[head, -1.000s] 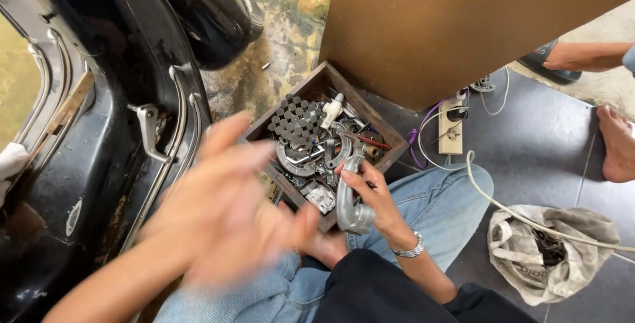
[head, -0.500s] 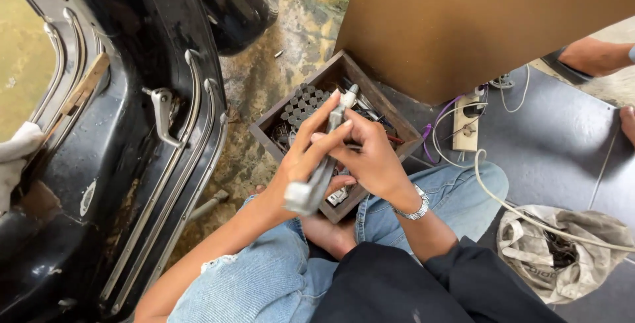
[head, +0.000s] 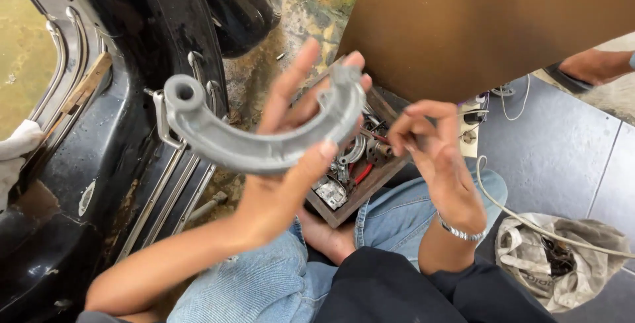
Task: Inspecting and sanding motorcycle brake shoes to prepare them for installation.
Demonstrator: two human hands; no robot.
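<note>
My left hand holds a grey curved metal part, a brake shoe, lifted up in front of me, thumb under its lower edge and fingers behind it. My right hand hovers just right of the shoe's end, fingers curled loosely with nothing visibly in them, a bracelet on the wrist. Below both hands sits a wooden box of small metal parts with a red-handled tool inside. I sit cross-legged in blue jeans.
A black vehicle door or body panel with chrome trim lies at the left. A brown board stands behind the box. A white power strip and cable run right, near a grey cloth bag. Another person's foot is at the far right.
The left hand has raised the brake shoe out of the box and turned it sideways toward the camera. The right hand has let go of it and drawn back to the right.
</note>
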